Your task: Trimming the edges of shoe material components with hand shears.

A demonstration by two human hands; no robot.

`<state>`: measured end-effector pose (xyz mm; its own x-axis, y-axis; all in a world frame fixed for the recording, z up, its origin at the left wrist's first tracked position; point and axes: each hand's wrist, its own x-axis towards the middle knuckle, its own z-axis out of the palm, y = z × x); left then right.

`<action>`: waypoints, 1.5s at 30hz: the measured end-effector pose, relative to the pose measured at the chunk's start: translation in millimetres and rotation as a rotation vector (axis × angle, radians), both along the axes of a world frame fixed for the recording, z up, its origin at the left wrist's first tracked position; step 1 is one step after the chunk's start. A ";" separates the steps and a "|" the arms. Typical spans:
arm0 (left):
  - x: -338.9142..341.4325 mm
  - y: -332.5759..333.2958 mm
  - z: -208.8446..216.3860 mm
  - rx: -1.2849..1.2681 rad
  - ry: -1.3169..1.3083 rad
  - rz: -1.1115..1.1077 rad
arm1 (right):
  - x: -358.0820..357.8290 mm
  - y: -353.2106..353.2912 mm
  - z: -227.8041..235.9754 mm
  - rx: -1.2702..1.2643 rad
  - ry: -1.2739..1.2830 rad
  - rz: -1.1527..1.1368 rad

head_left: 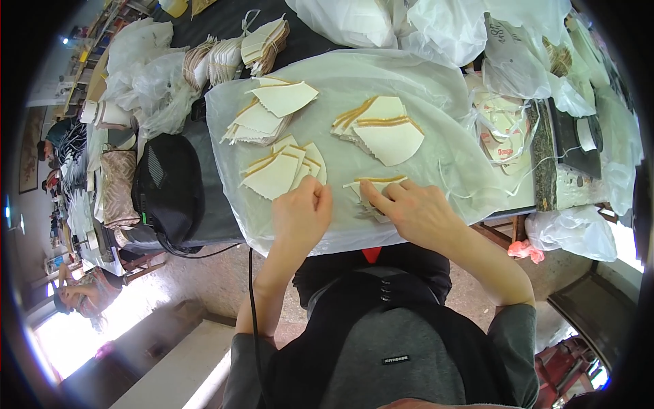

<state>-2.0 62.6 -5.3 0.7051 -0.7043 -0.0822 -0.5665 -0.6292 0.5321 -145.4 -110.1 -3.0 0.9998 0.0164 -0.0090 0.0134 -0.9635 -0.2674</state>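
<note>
My left hand (300,213) is closed, thumb pressed to the curled fingers, at the near edge of a fanned pile of cream-white cut pieces (278,172). Whatever it may pinch is hidden. My right hand (417,213) bends its fingers over a small stack of cream-white cut pieces (355,187) with a tan-yellow edge, gripping its near side; the fingers cover much of it. Farther off lie two more loose piles of the same kind, one at the left (262,117) and one at the right (390,140). All rest on a translucent plastic sheet (443,157).
Tied bundles of cut pieces (264,44) and plastic bags (436,31) stand at the back. A black bag (170,180) sits at the left. Printed cards in a clear bag (501,129) lie at the right. A black cable (252,307) hangs beside my left arm. Another person (88,293) is far left.
</note>
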 end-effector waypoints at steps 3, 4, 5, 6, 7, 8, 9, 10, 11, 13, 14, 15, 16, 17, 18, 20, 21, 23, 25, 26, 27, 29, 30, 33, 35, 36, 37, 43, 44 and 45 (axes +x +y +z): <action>-2.3 2.0 4.1 -0.187 0.117 0.030 | -0.3 0.9 -4.4 -0.005 -0.012 -0.005; -2.2 0.6 -3.1 -0.242 -0.117 -0.163 | 0.8 1.7 -5.0 -0.014 -0.036 -0.004; -2.4 0.9 -8.0 -0.294 -0.352 -0.356 | 2.0 3.2 -4.4 -0.016 -0.040 -0.001; -5.7 2.5 -9.4 -0.298 -0.352 -0.359 | 1.5 3.5 -3.4 -0.011 -0.037 -0.007; -10.8 6.4 -9.2 -0.239 -0.369 -0.381 | 1.1 3.8 -2.2 -0.006 -0.036 -0.012; -15.3 10.1 -8.5 -0.180 -0.386 -0.404 | 0.7 4.0 -1.2 -0.011 -0.039 -0.017; -16.4 12.7 -6.8 -0.188 -0.393 -0.409 | 0.5 3.0 0.3 -0.002 -0.021 -0.028; -16.0 15.8 -4.3 -0.173 -0.406 -0.430 | 0.1 1.7 1.4 0.007 -0.005 -0.040; -17.1 17.8 -2.6 -0.157 -0.421 -0.452 | -1.6 -1.5 -3.5 -0.003 -0.015 -0.050; -16.6 22.7 -12.9 -0.240 -0.361 -0.413 | -4.1 -14.1 -14.1 0.257 -0.278 -0.005; -12.9 23.2 -18.1 -0.311 -0.281 -0.365 | -10.6 -24.2 -10.9 0.240 -0.297 -0.017; -11.6 13.7 -12.9 -0.328 -0.296 -0.382 | -18.5 -36.1 -7.5 0.781 -0.321 -0.322; -23.2 3.5 -4.3 -0.427 -0.264 -0.356 | -27.7 -41.3 -3.3 1.330 -0.319 -0.625; -34.5 -5.7 0.3 -0.526 -0.229 -0.329 | -30.2 -44.7 -0.5 1.321 -0.331 -0.630; -47.3 -11.3 -0.3 -0.529 -0.226 -0.336 | -34.1 -46.4 1.0 1.300 -0.513 -0.661; -57.2 -20.2 -4.4 -0.373 -0.321 -0.469 | -30.5 -40.4 -1.3 1.269 -0.589 -0.728; -58.0 -19.5 -12.2 -0.383 -0.328 -0.471 | -32.8 -36.2 -11.3 1.259 -0.598 -0.722; -58.7 -6.8 -26.0 -0.442 -0.307 -0.601 | -34.6 -23.8 -31.6 0.711 -0.471 -0.628; -46.7 4.1 -20.8 -0.512 -0.336 -0.530 | -39.6 -22.0 -29.0 0.810 -0.474 -0.625; -36.4 12.4 -16.4 -0.583 -0.352 -0.477 | -45.3 -27.1 -23.6 1.040 -0.590 -0.689; -16.3 19.3 -6.5 -0.629 -0.500 -0.383 | -47.8 -28.2 -14.8 1.269 -0.708 -0.759; 28.9 41.6 6.1 -0.603 -0.702 -0.216 | -51.7 -11.5 25.7 1.304 -0.955 -0.570; 42.2 57.7 6.4 -0.528 -0.760 -0.148 | -54.6 -1.7 45.1 1.043 -1.074 -0.439; 46.8 90.9 -19.6 -0.116 -0.550 -0.207 | -135.2 -4.8 140.6 1.405 -0.661 0.057; 54.6 85.4 -22.7 -0.159 -0.533 -0.248 | -124.5 28.4 169.1 1.647 -0.960 0.656; 49.8 78.5 -18.1 -0.267 -0.433 -0.142 | -86.4 68.4 183.9 1.169 -1.782 0.818; 46.4 75.5 -15.0 -0.383 -0.333 -0.024 | -83.8 70.6 191.8 1.185 -1.772 0.827; 60.1 51.0 -6.4 -0.061 -0.228 -0.103 | -83.4 84.2 208.9 0.765 -1.485 0.980; 62.5 55.4 -4.0 -0.075 -0.234 -0.117 | -85.7 85.8 208.4 0.742 -1.486 0.979; 61.3 61.6 -1.0 -0.051 -0.294 -0.129 | -90.0 85.5 206.2 0.734 -1.513 0.957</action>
<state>59.4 124.2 -6.3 0.5983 -0.7871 0.1501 -0.7739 -0.5190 0.3629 -235.4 -24.6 203.1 -0.1703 0.0755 0.9825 0.9582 -0.2198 0.1830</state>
